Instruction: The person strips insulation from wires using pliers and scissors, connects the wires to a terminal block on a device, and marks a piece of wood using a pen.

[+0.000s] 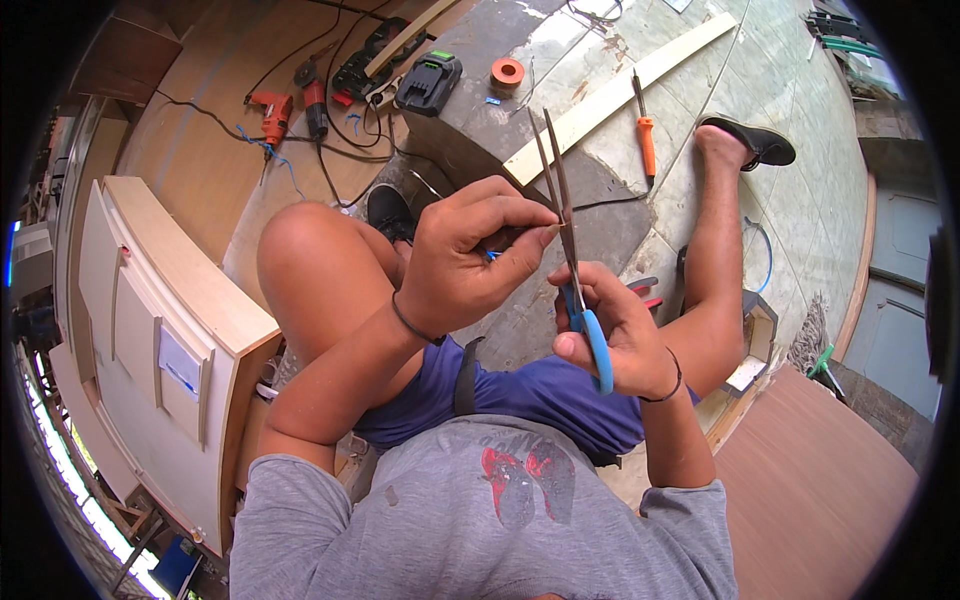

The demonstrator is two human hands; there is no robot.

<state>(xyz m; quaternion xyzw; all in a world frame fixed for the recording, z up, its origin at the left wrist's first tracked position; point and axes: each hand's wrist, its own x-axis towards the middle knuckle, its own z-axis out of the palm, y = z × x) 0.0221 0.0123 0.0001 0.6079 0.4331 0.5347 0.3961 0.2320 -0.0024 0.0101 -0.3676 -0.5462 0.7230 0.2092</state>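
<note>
My right hand (622, 338) is closed round the blue handles of a pair of scissors (597, 350). Their long dark blades point up and away from me, a little apart at the tips. Beside the blades, my left hand (478, 248) is closed in a pinch, its thumb and forefinger tips right at the metal. Those fingers hold a thin, small piece, mostly hidden; a blue bit (492, 256) shows below the forefinger. Whether the blades touch the piece, I cannot tell.
Beyond my hands lie a pale wooden strip (620, 98), an orange-handled soldering iron (645, 140), a solder or tape roll (507, 73) and a black battery pack (430, 82). An orange drill (272, 118) and cables lie farther left. A white panelled cabinet (160, 330) stands at left.
</note>
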